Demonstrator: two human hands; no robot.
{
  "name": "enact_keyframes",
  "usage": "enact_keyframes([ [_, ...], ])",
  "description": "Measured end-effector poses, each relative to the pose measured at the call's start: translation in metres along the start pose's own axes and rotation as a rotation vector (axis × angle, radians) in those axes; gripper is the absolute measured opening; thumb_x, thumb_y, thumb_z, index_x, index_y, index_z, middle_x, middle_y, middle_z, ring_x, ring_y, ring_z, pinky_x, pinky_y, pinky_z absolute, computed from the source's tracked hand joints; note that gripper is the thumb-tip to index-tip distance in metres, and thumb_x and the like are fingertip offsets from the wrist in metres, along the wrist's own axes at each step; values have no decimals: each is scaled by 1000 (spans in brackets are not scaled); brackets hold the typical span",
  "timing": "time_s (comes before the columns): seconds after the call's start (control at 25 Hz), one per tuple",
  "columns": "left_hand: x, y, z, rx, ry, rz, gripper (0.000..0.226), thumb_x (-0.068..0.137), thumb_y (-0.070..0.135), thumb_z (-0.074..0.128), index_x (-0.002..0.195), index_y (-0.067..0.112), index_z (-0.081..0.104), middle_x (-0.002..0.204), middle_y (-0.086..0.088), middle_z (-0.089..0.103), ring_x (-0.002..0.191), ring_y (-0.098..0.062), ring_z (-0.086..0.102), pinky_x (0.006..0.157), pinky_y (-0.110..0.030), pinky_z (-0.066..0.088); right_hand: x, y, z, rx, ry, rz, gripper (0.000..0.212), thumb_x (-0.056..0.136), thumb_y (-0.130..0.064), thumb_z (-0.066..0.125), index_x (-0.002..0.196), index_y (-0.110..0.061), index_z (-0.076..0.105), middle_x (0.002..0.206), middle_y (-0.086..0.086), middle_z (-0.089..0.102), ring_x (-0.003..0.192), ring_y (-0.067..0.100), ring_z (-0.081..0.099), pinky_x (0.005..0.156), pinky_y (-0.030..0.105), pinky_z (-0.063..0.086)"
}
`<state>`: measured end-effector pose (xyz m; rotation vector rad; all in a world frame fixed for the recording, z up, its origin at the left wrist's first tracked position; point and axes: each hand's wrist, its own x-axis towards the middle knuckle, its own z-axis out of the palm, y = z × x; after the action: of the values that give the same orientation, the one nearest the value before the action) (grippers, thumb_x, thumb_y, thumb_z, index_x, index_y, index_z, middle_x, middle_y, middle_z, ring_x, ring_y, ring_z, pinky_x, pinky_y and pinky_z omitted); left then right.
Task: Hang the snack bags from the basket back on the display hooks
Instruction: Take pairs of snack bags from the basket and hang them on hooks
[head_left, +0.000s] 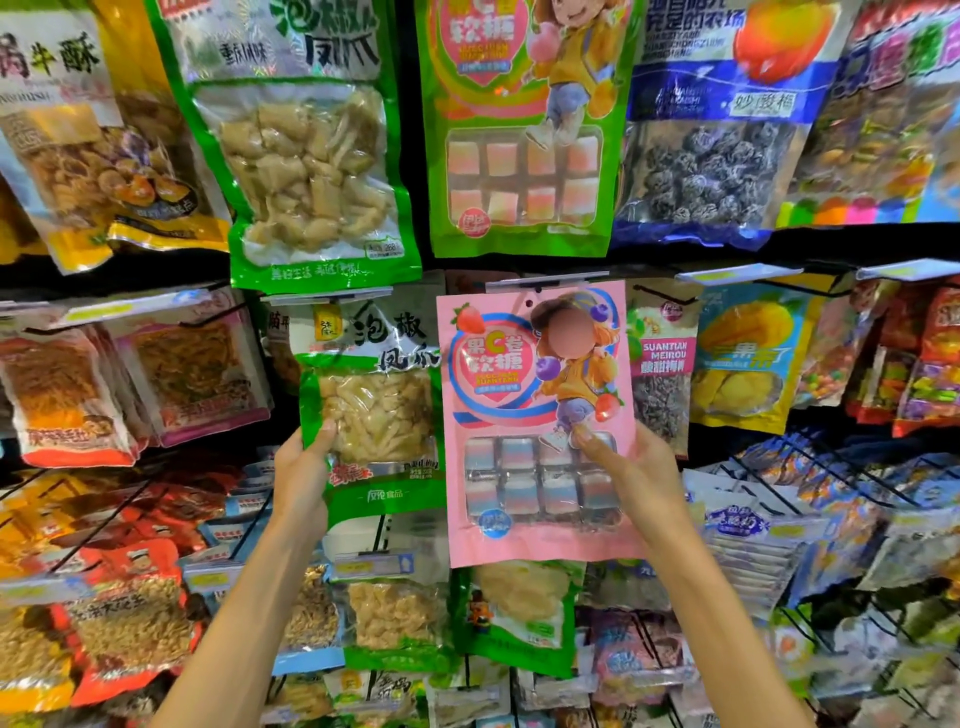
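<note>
I am facing a shop display wall (779, 249), dark behind, with rows of black wire hooks (810, 286) crowded with glossy plastic snack bags from top to bottom. A large green candy bag (524, 130) hangs in the upper row, flat and shiny, with a clear window showing square pink sweets. Just below it I hold up the pink candy bag (535, 415), the same shape, its punched hole near the top edge close under a price tag strip; whether it sits on a hook I cannot tell. My right hand (628, 467) grips its lower right side, thumb across the clear window of blue-pink cubes. Touching its left edge is the green chicken-feet bag (369, 410), crinkled, with pale lumpy pieces behind clear film. My left hand (301, 473) grips that bag's lower left edge, thumb on the front, fingers hidden behind.
</note>
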<state>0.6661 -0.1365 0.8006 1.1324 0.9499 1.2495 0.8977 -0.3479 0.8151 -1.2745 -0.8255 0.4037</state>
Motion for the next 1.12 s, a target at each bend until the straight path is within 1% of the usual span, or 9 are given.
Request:
enact_keyframes([
  [0.12,-1,-2,2,-4,7,7,17,101,27,51,112,23,64,100,12,66,89,-2,58,76,-31,44,2,5,-3,33,-1,-1,24,87,-22,71,111,-18,69,96,-13,76,88,-2,69,65,6,47],
  [0.24,1,-4,3,-8,0,13,16,101,27,51,111,25,64,101,12,66,91,-3,59,76,-32,46,7,8,-3,27,-17,11,22,87,-27,71,109,-24,68,96,-17,75,88,-4,68,65,7,47],
  [0.48,16,-9,6,6,23,-3,17,100,28,53,111,25,66,109,5,69,104,-17,62,95,-46,48,41,24,10,16,-46,23,15,90,-23,69,105,-21,69,94,-12,75,87,-1,69,72,14,53],
  [0.56,22,-10,10,8,25,6,20,100,28,53,117,22,63,109,5,68,107,-18,61,96,-44,47,61,31,15,-9,-43,34,11,89,-24,70,99,-21,70,89,-14,75,84,0,69,68,10,50],
  [0.64,25,-11,17,-3,34,11,25,101,26,52,123,17,59,106,7,65,107,-18,58,91,-38,42,81,39,19,-3,-59,46,15,88,-26,71,102,-21,70,96,-12,74,90,2,69,68,8,46],
  [0.8,29,-11,28,-14,65,10,27,101,24,51,126,15,55,106,5,59,107,-15,50,89,-33,34,105,56,22,13,-62,56,27,87,-29,72,109,-15,70,101,-5,75,93,6,69,78,20,48],
  [0.92,32,-13,28,1,62,19,26,102,24,49,127,17,54,110,2,58,108,-14,49,89,-32,34,112,62,25,16,-90,78,17,90,-23,69,105,-15,70,97,-7,75,85,-1,70,70,10,48],
  [1.04,39,-17,27,35,61,17,35,102,26,49,134,12,53,115,1,57,110,-16,49,89,-33,35,115,66,28,24,-89,110,9,90,-22,69,99,-22,70,95,-11,73,81,-9,68,75,15,47],
  [1.12,46,-19,26,57,80,-18,39,101,30,50,137,13,51,120,0,56,115,-19,48,92,-37,37,120,69,31,-3,-114,108,19,91,-26,68,109,-20,69,103,-11,73,89,-7,68,76,15,46],
])
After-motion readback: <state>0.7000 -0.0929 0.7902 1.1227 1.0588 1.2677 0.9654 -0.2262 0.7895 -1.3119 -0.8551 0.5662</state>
